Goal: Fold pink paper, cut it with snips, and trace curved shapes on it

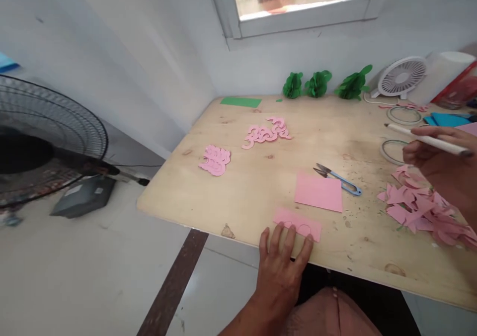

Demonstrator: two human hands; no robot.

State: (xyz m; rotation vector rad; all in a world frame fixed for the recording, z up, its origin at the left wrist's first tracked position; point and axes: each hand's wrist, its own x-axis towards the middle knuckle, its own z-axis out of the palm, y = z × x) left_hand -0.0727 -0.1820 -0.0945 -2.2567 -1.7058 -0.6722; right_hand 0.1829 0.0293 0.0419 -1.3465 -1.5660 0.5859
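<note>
My left hand [281,264] lies with its fingers spread on a small pink paper strip [315,230] at the table's front edge. Rounded outlines are drawn on that strip, partly under the fingertips. Raised at the right, my right hand [443,157] grips a white pen [428,138], its dark tip pointing left. Just beyond the strip is a blank pink paper rectangle [318,192]. Blue-handled thread snips [345,182] rest against its far side, blades toward the upper left. Below my right hand is a heap of pink paper scraps [421,204].
Cut pink paper shapes [266,131] and a second pink pile [216,160] lie on the wooden table [253,187]. Along the wall are a green paper strip [241,102], green paper bunches [317,84] and a small white fan [401,76]. Tape rolls [394,152] sit right; a floor fan [48,142] stands left.
</note>
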